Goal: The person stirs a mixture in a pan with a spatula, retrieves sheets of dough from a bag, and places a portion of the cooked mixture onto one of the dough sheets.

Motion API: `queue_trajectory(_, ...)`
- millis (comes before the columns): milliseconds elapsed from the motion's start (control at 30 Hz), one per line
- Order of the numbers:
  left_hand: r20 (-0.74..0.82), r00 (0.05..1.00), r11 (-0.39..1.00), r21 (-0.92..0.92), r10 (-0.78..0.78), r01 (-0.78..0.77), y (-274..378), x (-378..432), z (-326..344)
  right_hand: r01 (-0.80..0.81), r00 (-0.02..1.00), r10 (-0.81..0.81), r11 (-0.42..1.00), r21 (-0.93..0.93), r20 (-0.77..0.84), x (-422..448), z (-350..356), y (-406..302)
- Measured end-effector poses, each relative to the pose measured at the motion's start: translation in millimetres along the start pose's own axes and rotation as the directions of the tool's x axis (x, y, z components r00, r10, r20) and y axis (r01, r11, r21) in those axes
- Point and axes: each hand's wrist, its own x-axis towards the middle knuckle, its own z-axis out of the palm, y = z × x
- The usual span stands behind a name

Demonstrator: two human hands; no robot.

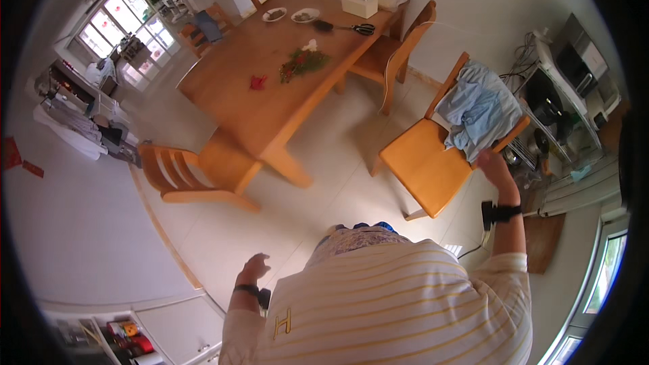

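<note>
My right hand (493, 166) reaches to the lower end of a light blue cloth (479, 106), which hangs bunched over the backrest of a wooden chair (426, 162). The fingers touch or nearly touch the cloth and the chair back; whether they grip anything is not visible. My left hand (255, 266) hangs over the tiled floor (329, 203) beside my body, empty, its fingers loosely bent. Both wrists wear black straps with small devices, and a cable runs from the right one.
A wooden dining table (243, 111) holds green sprigs (304, 65), a red scrap (257, 82), scissors (363, 29), two small dishes (305, 15) and a tissue box (359, 5). Another chair (187, 175) stands at its near end. A shelf rack (563, 101) with pans stands right.
</note>
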Motion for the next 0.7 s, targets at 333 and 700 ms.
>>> queue_trajectory(333,0.192,0.934,0.849,-0.392,-0.301,0.354,-38.5,86.4,-62.4,0.788,0.585,-0.797,0.603,0.124,0.154,175.7,-151.5,-399.3)
queue_trajectory(700,0.027,0.952,0.917,-0.261,-0.305,0.302,118.4,106.1,-260.3,0.52,0.09,-0.995,0.014,0.854,-0.038,304.9,-147.3,-461.5)
